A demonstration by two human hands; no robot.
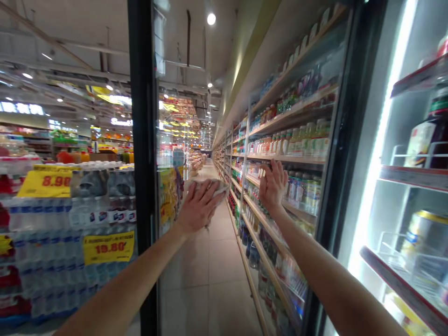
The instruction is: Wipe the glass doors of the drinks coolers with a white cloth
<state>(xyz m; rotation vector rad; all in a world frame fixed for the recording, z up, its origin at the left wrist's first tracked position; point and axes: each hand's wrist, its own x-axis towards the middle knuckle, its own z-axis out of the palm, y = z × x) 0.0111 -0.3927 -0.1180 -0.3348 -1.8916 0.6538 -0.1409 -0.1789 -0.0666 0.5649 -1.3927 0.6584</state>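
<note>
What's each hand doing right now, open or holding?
Left hand: open, palm down over a cloth at the glass door.
Right hand: open, fingers slightly bent, nothing visibly held; glass contact cannot be told.

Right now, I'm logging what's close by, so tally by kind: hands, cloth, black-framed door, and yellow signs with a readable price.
Hands: 2 (left hand, right hand)
Cloth: 1
Door: 1
Readable yellow signs: 2 (8.90 sign, 19.80 sign)
Total: 6
</note>
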